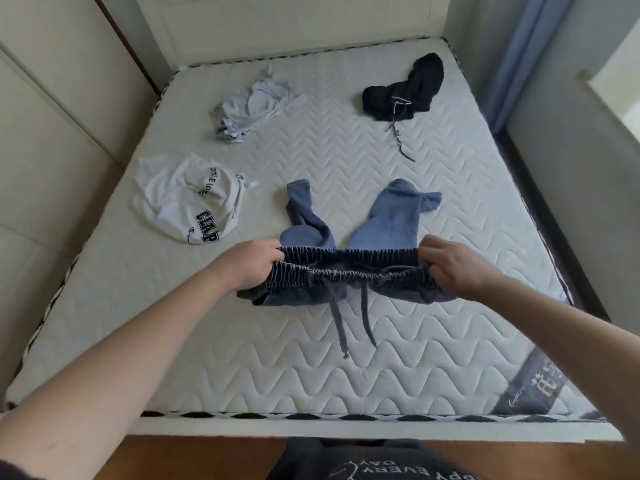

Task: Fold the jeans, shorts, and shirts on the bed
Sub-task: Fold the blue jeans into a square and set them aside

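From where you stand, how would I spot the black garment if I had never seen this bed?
Start at the white quilted mattress and look to its far right corner, near the blue curtain. The black garment lies crumpled there, the only dark piece, with a loose drawstring trailing toward you.

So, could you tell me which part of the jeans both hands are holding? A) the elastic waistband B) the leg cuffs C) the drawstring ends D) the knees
A: the left hand and right hand each grip one end of the gathered waistband of the jeans, while the drawstring hangs free and the legs lie on the bed.
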`<state>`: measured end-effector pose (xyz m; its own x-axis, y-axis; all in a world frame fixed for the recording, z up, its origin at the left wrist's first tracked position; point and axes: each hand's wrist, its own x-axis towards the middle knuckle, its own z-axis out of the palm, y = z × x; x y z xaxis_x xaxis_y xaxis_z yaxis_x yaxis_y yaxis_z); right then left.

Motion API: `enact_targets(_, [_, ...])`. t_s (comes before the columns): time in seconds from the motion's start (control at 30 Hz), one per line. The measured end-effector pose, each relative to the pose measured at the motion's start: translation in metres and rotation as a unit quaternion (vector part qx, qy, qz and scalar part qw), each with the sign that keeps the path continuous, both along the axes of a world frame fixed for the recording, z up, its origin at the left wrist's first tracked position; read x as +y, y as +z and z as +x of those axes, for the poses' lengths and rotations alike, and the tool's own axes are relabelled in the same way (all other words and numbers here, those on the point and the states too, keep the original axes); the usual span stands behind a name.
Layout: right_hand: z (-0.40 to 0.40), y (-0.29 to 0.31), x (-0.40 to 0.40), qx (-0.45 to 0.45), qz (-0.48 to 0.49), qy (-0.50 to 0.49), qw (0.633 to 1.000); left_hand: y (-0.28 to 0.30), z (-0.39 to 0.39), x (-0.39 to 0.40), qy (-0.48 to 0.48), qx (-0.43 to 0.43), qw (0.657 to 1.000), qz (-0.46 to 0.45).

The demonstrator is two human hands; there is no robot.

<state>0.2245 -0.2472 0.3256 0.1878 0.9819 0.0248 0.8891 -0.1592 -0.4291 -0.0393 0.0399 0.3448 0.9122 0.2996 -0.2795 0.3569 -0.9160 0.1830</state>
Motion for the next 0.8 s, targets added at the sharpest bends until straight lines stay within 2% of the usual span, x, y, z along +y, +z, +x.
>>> enact_targets(0.07, [-0.004,0.015,-0.004,0.010,-0.003,0.007,1.000,0.018,-0.005,0.001,0.014,-0.031,0.997,-0.068])
enact_targets(0.23, [-0.018,0.048,-0.006,-0.100,-0.062,0.018,0.993,0.064,-0.029,0.007,0.035,-0.068,0.988,-0.131])
enact_targets(0.33, [-0.030,0.073,0.000,-0.113,0.009,0.051,0.992,0.082,-0.043,0.011,0.012,-0.083,0.986,-0.141])
enact_targets(0.43, [-0.036,0.104,0.012,-0.068,0.040,0.027,0.997,0.101,-0.054,0.025,0.010,-0.144,0.977,-0.160])
enact_targets(0.53, [-0.039,0.136,0.024,-0.035,0.047,-0.020,0.998,0.125,-0.062,0.036,-0.070,-0.180,0.977,-0.090])
enact_targets(0.63, [-0.041,0.167,0.035,-0.045,0.076,-0.032,0.996,0.150,-0.064,0.047,-0.144,-0.178,0.973,-0.017])
enact_targets(0.73, [-0.039,0.197,0.042,-0.069,0.088,-0.029,0.993,0.180,-0.066,0.060,-0.227,-0.207,0.946,0.100])
enact_targets(0.8, [-0.037,0.220,0.045,-0.083,0.106,-0.026,0.991,0.206,-0.069,0.067,-0.250,-0.223,0.931,0.145])
